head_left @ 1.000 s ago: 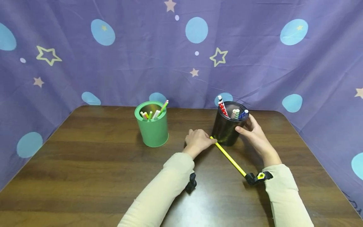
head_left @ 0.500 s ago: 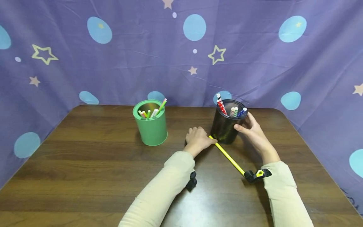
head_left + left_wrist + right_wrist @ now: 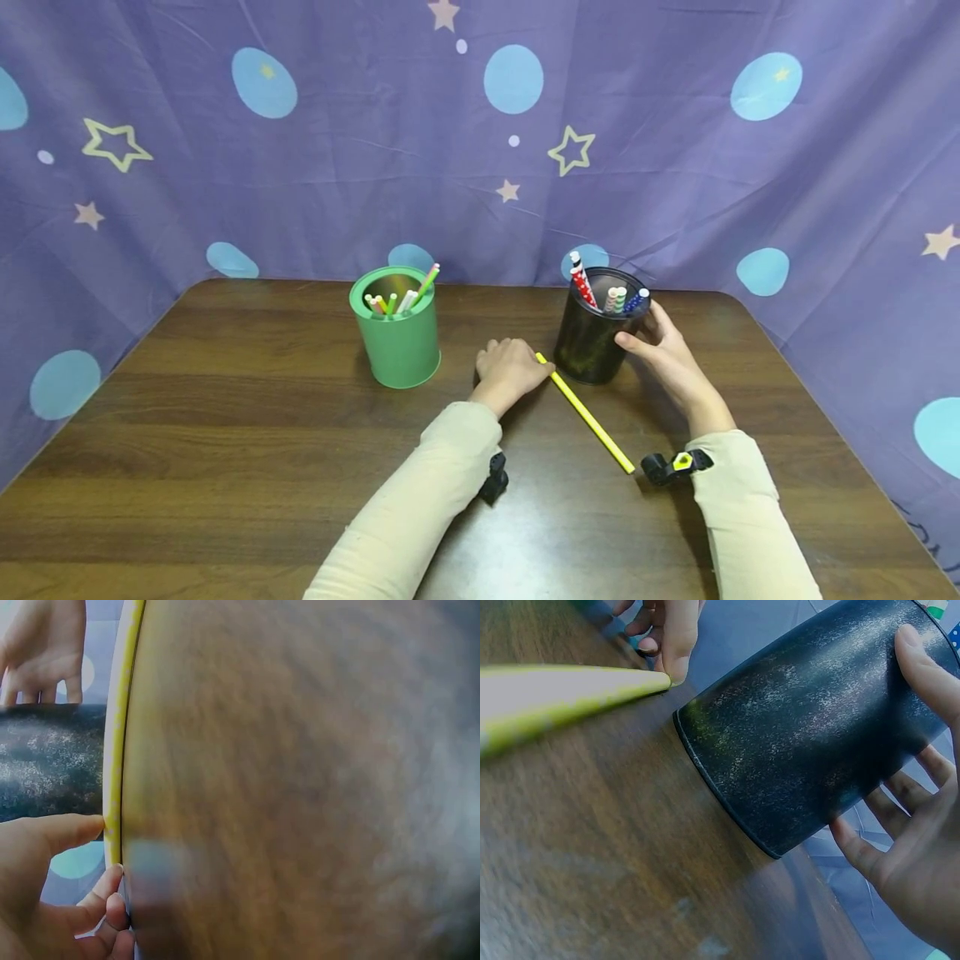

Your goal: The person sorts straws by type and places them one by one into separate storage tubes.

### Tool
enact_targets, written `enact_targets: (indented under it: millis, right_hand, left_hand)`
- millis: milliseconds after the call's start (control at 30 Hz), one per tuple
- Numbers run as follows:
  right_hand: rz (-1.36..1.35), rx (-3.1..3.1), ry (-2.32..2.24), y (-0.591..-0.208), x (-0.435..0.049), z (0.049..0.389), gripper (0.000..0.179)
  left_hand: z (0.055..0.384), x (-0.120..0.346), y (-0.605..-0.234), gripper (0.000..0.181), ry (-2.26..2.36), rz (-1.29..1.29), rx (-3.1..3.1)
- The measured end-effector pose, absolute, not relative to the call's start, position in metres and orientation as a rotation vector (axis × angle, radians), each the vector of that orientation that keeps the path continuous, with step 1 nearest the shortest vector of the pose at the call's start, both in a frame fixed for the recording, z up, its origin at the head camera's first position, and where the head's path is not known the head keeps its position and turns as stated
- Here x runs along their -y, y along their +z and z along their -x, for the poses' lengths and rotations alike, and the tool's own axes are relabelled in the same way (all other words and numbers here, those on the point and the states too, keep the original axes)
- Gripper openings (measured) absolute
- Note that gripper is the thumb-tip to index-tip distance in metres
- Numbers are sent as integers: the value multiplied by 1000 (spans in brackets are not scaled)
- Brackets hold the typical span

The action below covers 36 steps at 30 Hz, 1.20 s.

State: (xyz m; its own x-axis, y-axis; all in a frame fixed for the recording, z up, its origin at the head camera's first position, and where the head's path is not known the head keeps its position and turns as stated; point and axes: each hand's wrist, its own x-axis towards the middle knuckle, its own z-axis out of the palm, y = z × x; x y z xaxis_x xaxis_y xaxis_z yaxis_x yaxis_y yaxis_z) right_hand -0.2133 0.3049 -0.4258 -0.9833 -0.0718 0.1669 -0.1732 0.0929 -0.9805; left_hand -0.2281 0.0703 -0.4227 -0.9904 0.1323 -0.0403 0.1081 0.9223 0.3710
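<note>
My left hand (image 3: 512,372) pinches the far end of a slim yellow pencil (image 3: 592,422) between thumb and forefinger. The pencil slants toward me and to the right, low over the table; whether it touches the wood I cannot tell. In the left wrist view the thumb and fingertip meet the pencil (image 3: 116,750) near its end. Just right of it, a black pen cup (image 3: 596,337) stands upright with several patterned, white-ended sticks inside. My right hand (image 3: 675,362) grips the cup's right side, thumb in front; in the right wrist view its fingers curve behind the cup (image 3: 802,727).
A green pen cup (image 3: 402,350) with several coloured sticks stands left of my left hand. The brown wooden table (image 3: 225,450) reaches back to a purple patterned curtain (image 3: 337,167). A black wrist camera mount (image 3: 663,468) sits close to the pencil's near end.
My left hand has drawn the pencil slightly left, so its near end now shows apart from the right wrist mount. The right hand still holds the black cup in place. The head view shifted slightly.
</note>
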Motion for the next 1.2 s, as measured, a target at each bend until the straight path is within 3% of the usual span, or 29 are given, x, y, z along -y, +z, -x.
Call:
enact_targets:
  millis: [200,300,500,900,1200]
  right_hand:
    - [-220,2285,2053,-422,-302,211,79]
    - [-203,2291,2064,-421,-301,210,78]
    - [-188,2304,2044,-418,-300,209,77]
    - [-183,2316,2030,-424,-301,207,76]
    - [-191,2294,2056,-421,-301,211,77]
  left_hand:
    - [226,-71,-422,46,546,-220,-3023]
    - [226,-71,-423,41,559,-235,-3022]
    - [228,-68,-423,13,607,-203,-3020]
    - [226,-62,-424,17,751,-133,-2992]
    - [228,-55,-399,19,1068,-159,-2931]
